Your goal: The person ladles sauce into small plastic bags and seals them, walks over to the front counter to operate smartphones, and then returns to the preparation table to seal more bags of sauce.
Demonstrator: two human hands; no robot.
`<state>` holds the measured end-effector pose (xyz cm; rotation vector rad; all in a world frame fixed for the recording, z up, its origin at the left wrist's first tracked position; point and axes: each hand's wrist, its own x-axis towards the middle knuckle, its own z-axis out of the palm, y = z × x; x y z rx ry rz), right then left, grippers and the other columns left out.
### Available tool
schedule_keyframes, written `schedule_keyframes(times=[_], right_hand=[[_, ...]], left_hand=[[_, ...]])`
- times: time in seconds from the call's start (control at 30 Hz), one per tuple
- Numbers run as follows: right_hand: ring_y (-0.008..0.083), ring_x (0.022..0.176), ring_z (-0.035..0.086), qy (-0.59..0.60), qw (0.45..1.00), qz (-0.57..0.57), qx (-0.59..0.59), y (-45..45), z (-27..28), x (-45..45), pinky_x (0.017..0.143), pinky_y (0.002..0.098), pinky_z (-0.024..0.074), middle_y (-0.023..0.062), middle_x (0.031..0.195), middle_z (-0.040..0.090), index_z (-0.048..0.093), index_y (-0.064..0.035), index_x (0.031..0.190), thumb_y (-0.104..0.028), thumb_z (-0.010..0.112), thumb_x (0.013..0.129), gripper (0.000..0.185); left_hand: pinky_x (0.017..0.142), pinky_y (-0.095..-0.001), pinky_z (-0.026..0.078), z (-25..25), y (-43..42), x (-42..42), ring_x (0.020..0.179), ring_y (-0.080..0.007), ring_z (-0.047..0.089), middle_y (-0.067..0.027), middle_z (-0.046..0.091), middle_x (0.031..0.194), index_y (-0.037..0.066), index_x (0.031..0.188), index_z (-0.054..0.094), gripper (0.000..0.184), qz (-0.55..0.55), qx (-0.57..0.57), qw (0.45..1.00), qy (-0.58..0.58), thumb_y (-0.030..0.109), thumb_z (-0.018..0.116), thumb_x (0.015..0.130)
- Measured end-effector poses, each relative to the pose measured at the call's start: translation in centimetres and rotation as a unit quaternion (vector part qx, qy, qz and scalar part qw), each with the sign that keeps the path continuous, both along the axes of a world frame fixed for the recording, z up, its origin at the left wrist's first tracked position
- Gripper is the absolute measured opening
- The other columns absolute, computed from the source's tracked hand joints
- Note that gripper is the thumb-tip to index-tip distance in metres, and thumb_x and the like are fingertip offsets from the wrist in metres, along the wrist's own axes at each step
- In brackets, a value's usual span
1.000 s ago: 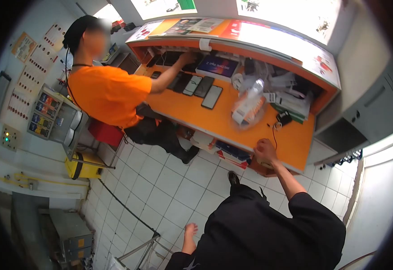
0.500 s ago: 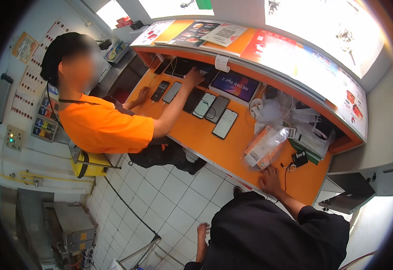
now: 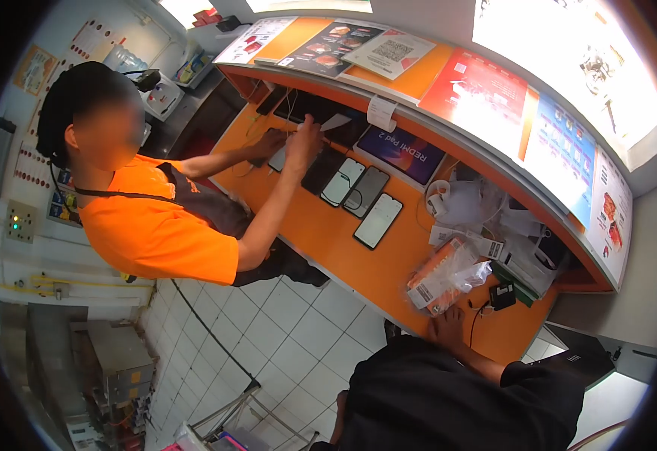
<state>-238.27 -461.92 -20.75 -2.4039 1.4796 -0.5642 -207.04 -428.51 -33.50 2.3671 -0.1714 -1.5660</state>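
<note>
My right hand [image 3: 447, 328] rests on the orange counter [image 3: 389, 276] near its front edge, fingers stretched out and holding nothing. Just beyond its fingertips lies a clear plastic bag [image 3: 449, 274] with an orange-and-white packet inside. A small black device [image 3: 502, 296] with a thin black cable sits to the right of this hand. Beside my black shirt, my left hand [image 3: 340, 410] hangs low over the tiled floor; its fingers are mostly hidden.
A co-worker [image 3: 163, 218] in an orange shirt stands at the left, holding a white paper slip [image 3: 335, 123]. Several phones [image 3: 379, 221] and a tablet box [image 3: 401, 152] lie on the counter. Papers and plastic [image 3: 471, 203] crowd the shelf. A metal rack [image 3: 231, 417] stands below.
The co-worker has lifted a paper slip off the counter and brought both hands closer together. My left hand has dropped back beside my shirt. My right hand stays on the counter; the view has shifted.
</note>
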Motion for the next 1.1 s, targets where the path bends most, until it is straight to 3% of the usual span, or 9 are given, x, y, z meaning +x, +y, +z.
schedule_keyframes(times=[0.33, 0.73, 0.83, 1.03, 1.1], right_hand=[[0.0421, 0.105, 0.049, -0.024, 1.000, -0.007, 0.019, -0.3, 0.1, 0.0, 0.093, 0.0576, 0.0356, 0.0251, 0.105, 0.053, 0.062, 0.0021, 0.095, -0.021, 0.066, 0.080, 0.028], [0.0430, 0.102, 0.049, -0.029, 0.999, 0.001, 0.031, -0.4, 0.0, -0.2, 0.093, 0.0577, 0.0356, 0.0256, 0.102, 0.054, 0.061, 0.0027, 0.094, -0.020, 0.066, 0.079, 0.028], [0.0455, 0.110, 0.046, -0.025, 0.998, 0.007, 0.060, -0.1, -0.8, -0.5, 0.097, 0.0581, 0.0333, 0.0269, 0.116, 0.051, 0.061, 0.0003, 0.114, -0.019, 0.068, 0.077, 0.042], [0.0471, 0.112, 0.045, -0.017, 0.996, 0.006, 0.092, 0.2, -1.4, -0.7, 0.098, 0.0596, 0.0322, 0.0294, 0.118, 0.050, 0.061, 0.0026, 0.115, -0.020, 0.068, 0.078, 0.045], [0.0441, 0.106, 0.048, -0.020, 0.998, 0.001, 0.053, -0.3, -0.5, -0.3, 0.094, 0.0577, 0.0345, 0.0277, 0.110, 0.053, 0.063, 0.0024, 0.100, -0.021, 0.067, 0.078, 0.032]], left_hand=[[0.075, -0.0419, 0.054, -0.5, -3.5, -0.3, 0.094, -0.0271, 0.069, -0.0143, 0.071, 0.113, 0.009, 0.123, 0.062, 0.039, -0.081, -0.024, 0.996, -0.014, 0.032, 0.056, 0.093], [0.076, -0.0419, 0.054, -0.7, -3.1, -0.6, 0.096, -0.0277, 0.069, -0.0145, 0.071, 0.113, 0.009, 0.122, 0.063, 0.038, -0.125, -0.012, 0.992, -0.020, 0.033, 0.057, 0.092], [0.076, -0.0420, 0.054, -0.7, -3.0, -0.5, 0.096, -0.0279, 0.069, -0.0145, 0.071, 0.114, 0.009, 0.122, 0.063, 0.038, -0.133, -0.009, 0.991, -0.022, 0.033, 0.057, 0.092], [0.077, -0.0420, 0.054, -0.4, -2.7, -0.4, 0.097, -0.0282, 0.069, -0.0146, 0.071, 0.114, 0.009, 0.121, 0.064, 0.038, -0.146, -0.006, 0.989, -0.022, 0.033, 0.057, 0.092], [0.077, -0.0420, 0.054, -0.4, -2.5, -0.4, 0.097, -0.0283, 0.069, -0.0146, 0.071, 0.114, 0.009, 0.121, 0.064, 0.038, -0.150, -0.006, 0.988, -0.022, 0.034, 0.057, 0.092]])
